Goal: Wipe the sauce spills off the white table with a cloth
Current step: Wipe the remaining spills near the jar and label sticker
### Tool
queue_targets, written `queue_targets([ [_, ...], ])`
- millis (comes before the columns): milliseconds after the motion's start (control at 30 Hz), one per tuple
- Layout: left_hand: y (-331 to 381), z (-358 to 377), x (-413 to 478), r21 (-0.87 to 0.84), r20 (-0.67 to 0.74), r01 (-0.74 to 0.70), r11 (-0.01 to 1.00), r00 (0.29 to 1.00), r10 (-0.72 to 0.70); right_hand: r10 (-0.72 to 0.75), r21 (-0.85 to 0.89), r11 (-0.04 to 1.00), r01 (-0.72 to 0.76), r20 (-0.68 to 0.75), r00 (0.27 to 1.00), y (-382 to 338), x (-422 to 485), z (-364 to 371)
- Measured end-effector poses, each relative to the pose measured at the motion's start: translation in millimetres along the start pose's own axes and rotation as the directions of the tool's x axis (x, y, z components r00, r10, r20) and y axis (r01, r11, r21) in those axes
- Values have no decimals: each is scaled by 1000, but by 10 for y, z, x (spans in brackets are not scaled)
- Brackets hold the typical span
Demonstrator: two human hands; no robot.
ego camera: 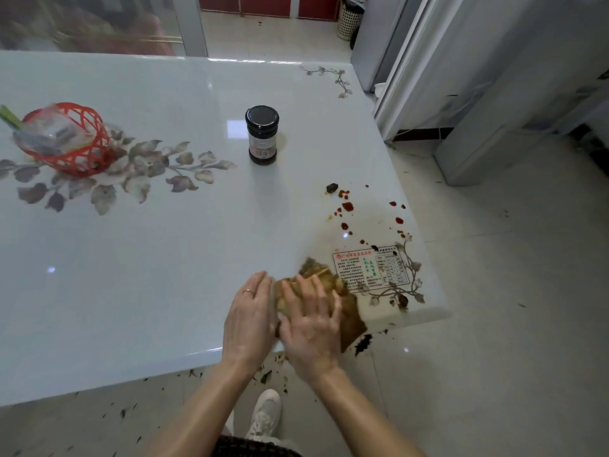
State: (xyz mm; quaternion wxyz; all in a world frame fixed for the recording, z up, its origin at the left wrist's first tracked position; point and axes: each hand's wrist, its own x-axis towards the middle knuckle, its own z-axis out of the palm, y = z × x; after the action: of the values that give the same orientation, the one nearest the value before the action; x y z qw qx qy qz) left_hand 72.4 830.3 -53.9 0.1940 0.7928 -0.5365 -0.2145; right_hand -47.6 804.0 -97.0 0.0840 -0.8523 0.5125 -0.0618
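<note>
Two hands work at the lower centre of the frame, at the near edge of the white table (pixel 164 258). The right hand (pixel 309 321) lies flat on a brown, stained cloth (pixel 352 316), fingers straight and spread, pressing it to the table top without curling round it. The left hand (pixel 250 311) lies palm down just left of the cloth, fingers straight and together, its edge against the cloth's left side; a ring shows on one finger. Neither hand clamps anything.

Cloth location: near the table's lower right corner, with one corner reaching the table edge.

Sauce spills (pixel 347 206): red drops and smears scattered above and to the right of the cloth, apart from it, running toward the right edge of the table. A dark lump (pixel 332 188) sits at the upper end of the drops.

A printed label (pixel 372 268) is stuck flat on the table just right of the cloth's upper part.

Other items on the table:
- Dark jar (pixel 262 136) with a black lid, upright, centre of the frame, well apart from the spills.
- Red mesh basket (pixel 82 150), left of the frame, holding blurred contents.

Floor: dark specks (pixel 362 344) lie below the table edge. A white shoe (pixel 267 413) shows at bottom centre. A perforated bin (pixel 349 21) stands at the top of the frame.
</note>
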Motion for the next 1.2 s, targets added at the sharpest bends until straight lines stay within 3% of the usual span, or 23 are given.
queue_targets([
  [100,11,2,63,-45,-59,18,999,998,-21,-167,40,985,167,18,986,-82,-125,40],
  [200,28,-38,148,-26,-75,11,1000,997,-13,-423,18,906,422,27,906,272,-196,11],
  [267,57,-43,200,-22,-75,0,1000,997,-2,-469,3,883,469,29,883,555,-189,-26],
  [533,87,31,190,-7,-67,-22,1000,998,21,-288,70,956,286,24,957,1328,-170,-270],
  [700,40,59,150,-10,-43,-3,1000,999,3,96,188,978,-87,-44,994,919,-75,-151],
  [767,80,74,153,-13,-31,-15,1000,999,14,99,145,985,-93,-34,994,736,-44,-124],
  [900,204,90,184,-14,-15,-64,998,998,64,-126,55,991,126,3,992,1061,-76,-159],
  [933,222,89,198,-13,-15,-75,997,997,75,-125,40,991,125,-7,992,1208,-67,-176],
  [1100,261,122,240,-9,-3,-97,995,995,97,267,75,963,-260,-90,960,1268,50,-215],
  [1200,320,150,224,17,38,-91,996,995,91,246,63,968,-241,-92,965,935,25,-132],
])
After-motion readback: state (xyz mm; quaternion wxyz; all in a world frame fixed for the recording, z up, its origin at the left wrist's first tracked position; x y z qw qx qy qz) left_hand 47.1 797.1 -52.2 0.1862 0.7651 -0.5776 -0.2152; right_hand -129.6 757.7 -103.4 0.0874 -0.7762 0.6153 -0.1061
